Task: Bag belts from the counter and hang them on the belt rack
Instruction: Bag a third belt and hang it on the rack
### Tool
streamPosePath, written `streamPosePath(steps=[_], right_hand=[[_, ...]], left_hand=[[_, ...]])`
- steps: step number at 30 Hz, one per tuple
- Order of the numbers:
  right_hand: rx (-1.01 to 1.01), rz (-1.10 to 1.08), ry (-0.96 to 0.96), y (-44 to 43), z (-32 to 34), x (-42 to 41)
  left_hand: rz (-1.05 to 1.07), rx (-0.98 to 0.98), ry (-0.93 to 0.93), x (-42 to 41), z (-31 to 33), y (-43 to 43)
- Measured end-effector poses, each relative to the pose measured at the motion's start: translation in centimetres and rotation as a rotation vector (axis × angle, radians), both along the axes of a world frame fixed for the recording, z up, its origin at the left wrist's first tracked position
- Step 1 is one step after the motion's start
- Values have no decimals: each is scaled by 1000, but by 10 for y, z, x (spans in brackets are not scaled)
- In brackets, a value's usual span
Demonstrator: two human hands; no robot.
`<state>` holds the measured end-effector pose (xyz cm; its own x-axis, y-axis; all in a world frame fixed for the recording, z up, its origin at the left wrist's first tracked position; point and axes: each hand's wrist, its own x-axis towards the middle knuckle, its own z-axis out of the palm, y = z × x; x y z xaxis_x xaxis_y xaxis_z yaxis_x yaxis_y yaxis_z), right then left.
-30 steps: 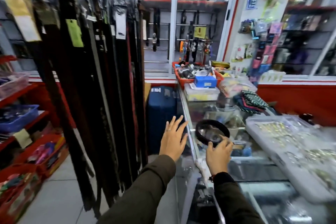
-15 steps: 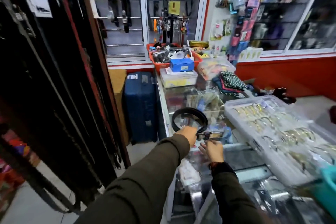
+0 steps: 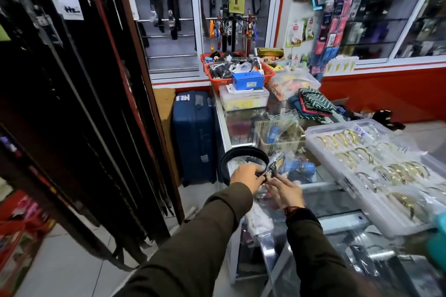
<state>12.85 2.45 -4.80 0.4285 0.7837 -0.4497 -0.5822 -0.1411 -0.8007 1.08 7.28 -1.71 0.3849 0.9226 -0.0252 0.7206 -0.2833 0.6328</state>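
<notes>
The left hand (image 3: pixel 245 176) is clenching a coiled black belt (image 3: pixel 241 154) over the glass counter (image 3: pixel 337 200). The right hand (image 3: pixel 286 191) is pinching its buckle end. Nearby label writing is looking too blurred to read.

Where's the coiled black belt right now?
Head view, lower centre: the coiled black belt sits at the glass counter's left edge, gripped by the left hand, with the right hand at its buckle end.

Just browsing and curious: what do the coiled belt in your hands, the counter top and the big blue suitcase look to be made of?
The belt looks like black leather or imitation: matte, holding a springy loop. Its buckle end is blurred. The counter top looks like glass in pale metal framing: goods show through it. The suitcase looks like hard moulded plastic, with ribbed panels and a dull sheen.
</notes>
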Motion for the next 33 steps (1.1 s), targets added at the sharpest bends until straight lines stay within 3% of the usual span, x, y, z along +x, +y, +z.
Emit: streamPosePath(steps=[4,11,16,20,27,33], right_hand=[[50,85,3,-1,16,-21],[186,298,-194,5,57,-76],[262,435,-262,4,77,-114],[378,481,-348,0,94,-143],[576,535,-322,-1,144,-188],[704,578,-286,11,198,-219]], left_hand=[[108,-25,-175,-27,4,-10],[385,-8,-583,-87,16,-38],[486,88,-640,-123,24,-55],[512,216,-547,-151,41,-64],[625,337,-805,-193,100,-71],[660,449,-917,-219,151,-66]])
